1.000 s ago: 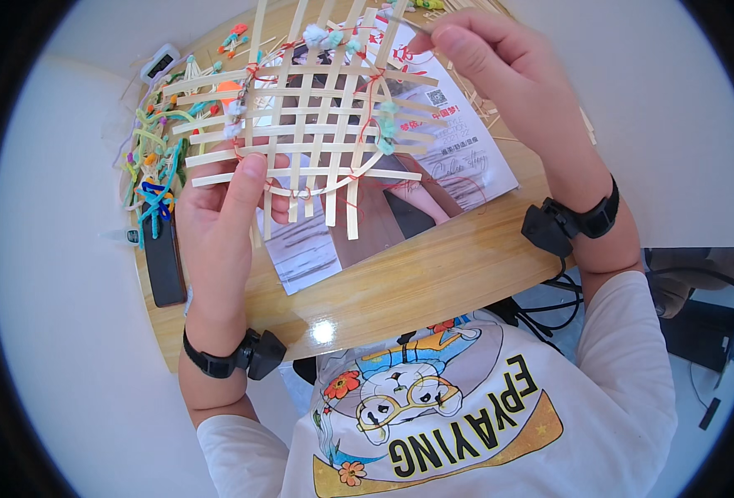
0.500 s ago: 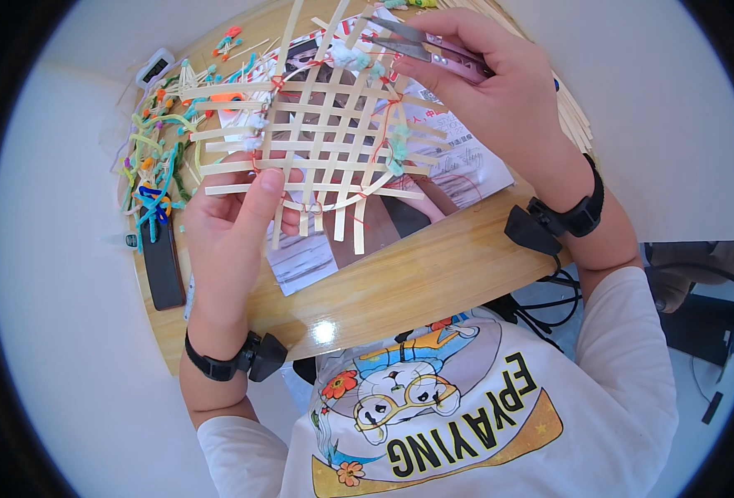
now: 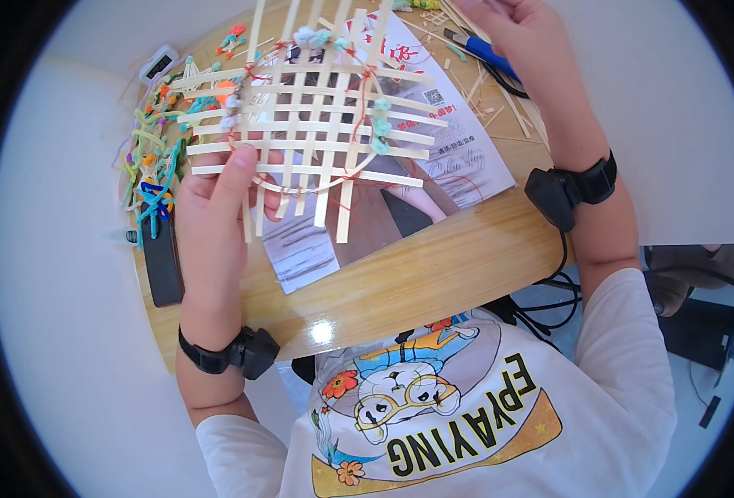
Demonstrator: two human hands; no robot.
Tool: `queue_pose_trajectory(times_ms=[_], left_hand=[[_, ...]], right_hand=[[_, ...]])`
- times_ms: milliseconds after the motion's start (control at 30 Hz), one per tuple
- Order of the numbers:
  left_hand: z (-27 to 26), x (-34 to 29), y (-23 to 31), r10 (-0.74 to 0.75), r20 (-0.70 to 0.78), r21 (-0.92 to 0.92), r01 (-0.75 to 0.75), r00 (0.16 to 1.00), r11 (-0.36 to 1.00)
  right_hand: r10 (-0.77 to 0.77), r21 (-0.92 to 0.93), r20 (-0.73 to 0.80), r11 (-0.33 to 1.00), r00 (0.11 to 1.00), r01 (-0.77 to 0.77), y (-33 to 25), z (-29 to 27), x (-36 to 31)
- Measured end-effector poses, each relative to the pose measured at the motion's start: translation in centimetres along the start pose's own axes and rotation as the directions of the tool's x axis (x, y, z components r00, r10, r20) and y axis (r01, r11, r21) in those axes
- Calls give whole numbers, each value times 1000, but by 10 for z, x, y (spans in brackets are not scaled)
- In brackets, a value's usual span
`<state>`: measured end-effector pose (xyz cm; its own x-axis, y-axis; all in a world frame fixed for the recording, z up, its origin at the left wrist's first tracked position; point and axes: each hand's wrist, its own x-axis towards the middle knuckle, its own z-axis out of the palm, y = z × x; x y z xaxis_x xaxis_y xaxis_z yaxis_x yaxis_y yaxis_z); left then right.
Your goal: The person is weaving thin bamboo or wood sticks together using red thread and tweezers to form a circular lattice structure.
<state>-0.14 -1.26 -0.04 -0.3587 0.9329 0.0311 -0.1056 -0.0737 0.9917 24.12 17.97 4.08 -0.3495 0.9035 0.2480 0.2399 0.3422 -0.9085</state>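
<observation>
My left hand (image 3: pixel 227 187) pinches the lower left edge of a woven lattice (image 3: pixel 325 148) of pale flat bamboo strips, thumb on top. A thin hoop runs round the weave, tied on with red thread. Fuzzy white and mint-green yarn (image 3: pixel 381 124) wraps parts of that hoop. Up at the top right is my right hand (image 3: pixel 523 37), its fingers partly cut off by the picture's edge; what it holds, if anything, is hidden. Close beside it lies a blue-handled tool (image 3: pixel 491 55) with a dark metal head, partly covered by the hand. The scissors are out of sight.
A printed magazine sheet (image 3: pixel 467 166) lies under the lattice on the wooden table (image 3: pixel 400 270). Colourful fuzzy stems (image 3: pixel 153 166) heap along the left edge, by a dark oblong case (image 3: pixel 163 266). A small white device (image 3: pixel 158 63) stands behind. Bamboo offcuts (image 3: pixel 500 108) scatter at right.
My right hand has moved up and right, away from the lattice, and the pink-handled scissors have left view. The lattice has shifted slightly left and up in my left hand. The blue-handled tool is now uncovered.
</observation>
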Motion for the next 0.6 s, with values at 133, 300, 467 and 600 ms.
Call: queue_pose_trajectory(times_ms=[133, 300, 467, 600], left_hand=[[-13, 8, -3, -36, 60, -153, 45, 998, 987], [-9, 3, -2, -61, 109, -136, 76, 992, 988], [1, -9, 1, 36, 140, 51, -43, 989, 998], [1, -1, 2, 556, 268, 484, -609, 787, 629]], right_hand=[[35, -270, 81, 963, 996, -11, -7, 6, -6], [149, 231, 101, 958, 984, -169, -37, 18, -22], [-54, 446, 328, 889, 943, -105, -31, 5, -20], [-46, 272, 149, 962, 988, 4, -31, 1, -24]])
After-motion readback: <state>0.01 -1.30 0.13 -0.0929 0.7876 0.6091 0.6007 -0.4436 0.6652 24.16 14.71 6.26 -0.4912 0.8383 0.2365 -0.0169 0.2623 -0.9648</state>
